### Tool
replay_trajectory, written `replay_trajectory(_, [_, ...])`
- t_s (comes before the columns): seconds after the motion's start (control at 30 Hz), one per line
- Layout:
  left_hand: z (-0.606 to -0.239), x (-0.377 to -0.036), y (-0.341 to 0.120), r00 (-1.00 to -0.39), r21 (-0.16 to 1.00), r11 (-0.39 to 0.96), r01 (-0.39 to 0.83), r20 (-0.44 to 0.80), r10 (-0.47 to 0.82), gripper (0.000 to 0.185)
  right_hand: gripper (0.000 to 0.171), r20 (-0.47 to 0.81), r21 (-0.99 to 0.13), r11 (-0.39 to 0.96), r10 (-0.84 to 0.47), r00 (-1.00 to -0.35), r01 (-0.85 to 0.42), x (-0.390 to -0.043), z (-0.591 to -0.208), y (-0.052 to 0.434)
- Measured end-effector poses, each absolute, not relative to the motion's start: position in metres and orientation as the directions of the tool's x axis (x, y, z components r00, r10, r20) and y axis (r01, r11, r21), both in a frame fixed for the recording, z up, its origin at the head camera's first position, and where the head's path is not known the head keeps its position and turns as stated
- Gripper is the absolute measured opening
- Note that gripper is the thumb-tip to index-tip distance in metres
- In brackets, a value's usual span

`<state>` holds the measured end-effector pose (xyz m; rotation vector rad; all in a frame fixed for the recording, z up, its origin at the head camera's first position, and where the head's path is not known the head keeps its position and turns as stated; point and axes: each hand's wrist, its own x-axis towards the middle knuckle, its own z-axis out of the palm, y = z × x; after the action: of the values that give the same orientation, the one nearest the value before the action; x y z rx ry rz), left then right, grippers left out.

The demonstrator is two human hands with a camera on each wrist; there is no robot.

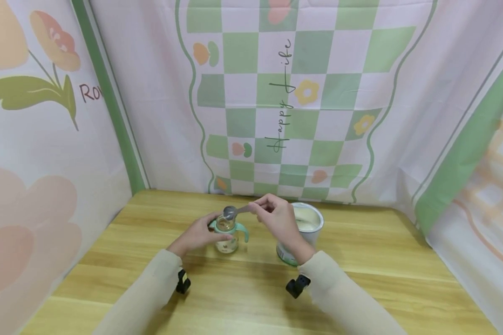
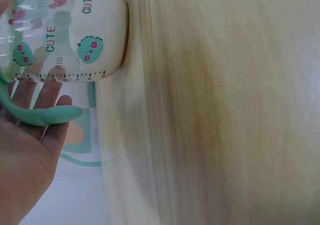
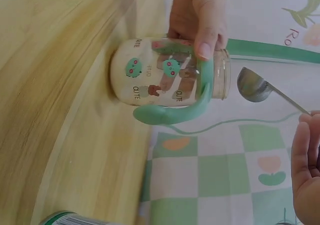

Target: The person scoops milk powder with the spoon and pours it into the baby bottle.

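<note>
A clear baby bottle (image 1: pixel 227 244) with a mint-green two-handled collar stands uncapped on the wooden table, printed with small green and pink figures. Pale powder fills its lower part. My left hand (image 1: pixel 199 236) holds it from the left, thumb on the collar in the right wrist view and fingers behind the bottle in the left wrist view. Between thumb and fingers, my right hand (image 1: pixel 277 222) pinches the handle of a metal measuring spoon (image 3: pixel 254 86). The spoon's round bowl hangs just above the bottle's open mouth.
Beside my right wrist stands an open milk powder can (image 1: pixel 311 238) with pale powder inside, partly covered by the forearm. The wooden table (image 1: pixel 234 298) ends at a printed curtain (image 1: pixel 272 93) behind the bottle. Curtains also flank both sides.
</note>
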<state>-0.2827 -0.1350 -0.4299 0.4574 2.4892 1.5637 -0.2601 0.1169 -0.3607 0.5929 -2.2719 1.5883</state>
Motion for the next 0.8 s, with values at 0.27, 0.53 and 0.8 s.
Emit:
replay_trajectory(0.27, [-0.43, -0.282, -0.133, -0.937, 0.89, 0.408, 0.201, 0.053, 0.345, 0.076, 0.028, 0.328, -0.909, 0.242, -0.083, -0.941, -0.339, -0.26, -0.354, 0.121])
replay_trajectory(0.53, [-0.428, -0.283, -0.134, -0.919, 0.871, 0.416, 0.26, 0.09, 0.384, 0.071, 0.03, 0.33, -0.913, 0.23, -0.074, -0.941, -0.338, -0.259, -0.345, 0.126])
replay_trajectory(0.8, [-0.425, -0.284, -0.132, -0.921, 0.855, 0.445, 0.268, 0.093, 0.378, 0.075, 0.03, 0.358, -0.895, 0.256, -0.075, -0.931, -0.365, -0.257, -0.337, 0.14])
